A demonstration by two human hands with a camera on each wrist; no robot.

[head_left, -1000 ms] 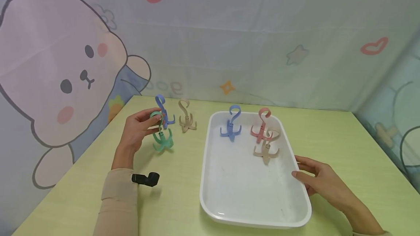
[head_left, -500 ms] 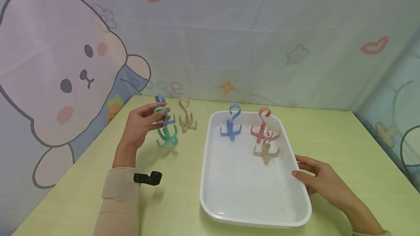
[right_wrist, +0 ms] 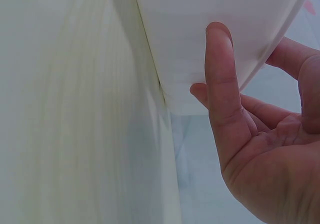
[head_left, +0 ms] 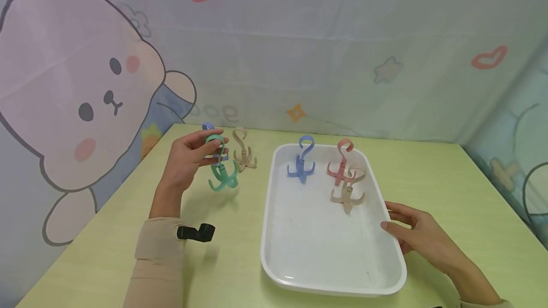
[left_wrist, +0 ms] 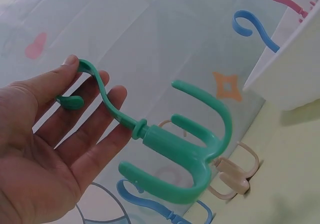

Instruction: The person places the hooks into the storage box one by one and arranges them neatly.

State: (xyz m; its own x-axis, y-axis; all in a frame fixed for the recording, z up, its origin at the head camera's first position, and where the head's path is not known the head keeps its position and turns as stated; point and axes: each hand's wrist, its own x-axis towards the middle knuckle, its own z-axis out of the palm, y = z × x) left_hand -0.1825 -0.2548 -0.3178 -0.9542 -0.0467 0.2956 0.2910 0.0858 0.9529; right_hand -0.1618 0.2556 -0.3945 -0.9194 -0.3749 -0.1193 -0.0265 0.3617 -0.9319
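Note:
My left hand pinches a green four-pronged hook hanger by its curved top, between thumb and fingers. The hanger hangs above the table with its prongs down, left of the white tray. In the left wrist view, the thumb presses the hook's bend while the other fingers lie behind the stem. My right hand grips the tray's right side, thumb at the rim and fingers against the outer wall. Inside the tray stand a blue hanger, a pink hanger and a beige hanger.
Behind the left hand, a second blue hanger is mostly hidden. A second beige hanger stands on the yellow-green table beside it. A printed cloth hangs along the table's back edge.
My left hand has carried the green hanger a little to the right and up, now covering more of the blue hanger behind. The right hand and tray have stayed in place.

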